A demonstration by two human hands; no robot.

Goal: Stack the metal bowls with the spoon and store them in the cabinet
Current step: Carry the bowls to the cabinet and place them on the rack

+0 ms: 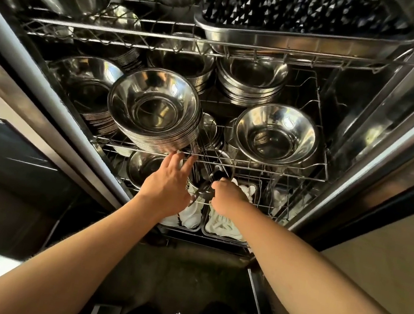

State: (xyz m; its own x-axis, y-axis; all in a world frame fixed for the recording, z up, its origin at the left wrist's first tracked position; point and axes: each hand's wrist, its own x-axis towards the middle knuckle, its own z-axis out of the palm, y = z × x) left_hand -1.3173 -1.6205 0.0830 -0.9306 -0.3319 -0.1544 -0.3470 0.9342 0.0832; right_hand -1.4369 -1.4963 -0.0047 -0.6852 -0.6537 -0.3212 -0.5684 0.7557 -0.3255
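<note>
We note the tall stack of shiny round steel bowls (pixel 153 112) at frame centre on the wire cabinet rack (pixel 265 168); left hand (pixel 166 191) fingers spread at its base; right hand (pixel 227 197) grip unclear.

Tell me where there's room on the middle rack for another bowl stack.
Bare wire shows behind the right bowl, toward the right wall, and between it and the tall stack. The left side and back row are packed.

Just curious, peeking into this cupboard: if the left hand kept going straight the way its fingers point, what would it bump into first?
Probably the tall stack of metal bowls on the middle wire rack. The left hand already has fingertips at its front rail, though depth is hard to judge.
</note>
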